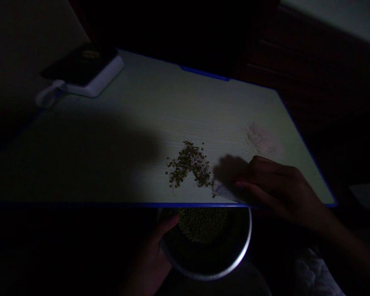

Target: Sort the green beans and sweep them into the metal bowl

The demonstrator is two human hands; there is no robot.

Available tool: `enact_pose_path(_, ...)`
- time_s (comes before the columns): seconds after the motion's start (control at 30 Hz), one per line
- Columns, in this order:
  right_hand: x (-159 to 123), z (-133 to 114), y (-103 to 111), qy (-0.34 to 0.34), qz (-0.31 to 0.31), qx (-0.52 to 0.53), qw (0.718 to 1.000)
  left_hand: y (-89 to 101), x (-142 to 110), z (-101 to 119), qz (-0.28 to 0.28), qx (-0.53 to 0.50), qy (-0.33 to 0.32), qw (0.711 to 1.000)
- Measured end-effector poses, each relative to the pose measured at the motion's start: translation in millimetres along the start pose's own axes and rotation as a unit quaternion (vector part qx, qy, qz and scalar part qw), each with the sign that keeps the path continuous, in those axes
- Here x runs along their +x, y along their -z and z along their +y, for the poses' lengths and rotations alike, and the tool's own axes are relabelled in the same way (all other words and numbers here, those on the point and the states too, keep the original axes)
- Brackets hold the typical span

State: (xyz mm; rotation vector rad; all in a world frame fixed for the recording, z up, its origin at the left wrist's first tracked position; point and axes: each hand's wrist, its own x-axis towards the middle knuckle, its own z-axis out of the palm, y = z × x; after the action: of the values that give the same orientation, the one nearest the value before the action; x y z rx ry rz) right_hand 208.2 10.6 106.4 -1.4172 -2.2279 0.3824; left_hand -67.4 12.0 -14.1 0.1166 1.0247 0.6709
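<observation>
In the dim head view, green beans (185,166), looking like mung beans, lie in a loose pile near the front edge of the board-like tabletop (197,102). My right hand (273,185) is closed on a thin pale flat piece (225,192), whose tip lies low on the tabletop beside the beans; its kind is unclear. Below the edge, my left hand (162,242) grips the left rim of a round metal bowl (243,250), thumb over the rim. More green beans (203,224) fill the bowl's bottom. Part of the bowl is hidden under the table edge.
A heap of pale pinkish grains (262,139) lies at the right of the tabletop. At the back left sits a white device with a dark top (106,74) and a strap loop (46,96). Blue edging (80,204) borders the table. Dark furniture (296,61) stands behind.
</observation>
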Motion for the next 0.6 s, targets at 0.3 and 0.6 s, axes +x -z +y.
enact_pose_path(0.3,-9,-2,0,-0.005,0.005,0.017,1.0,15.4,-3,-6,0.012,0.05,-0.084,0.995)
enact_pose_path(0.6,-7,0,-1,-0.017,0.017,-0.012,1.0,6.8,-2,-4,0.001,0.045,-0.063,0.997)
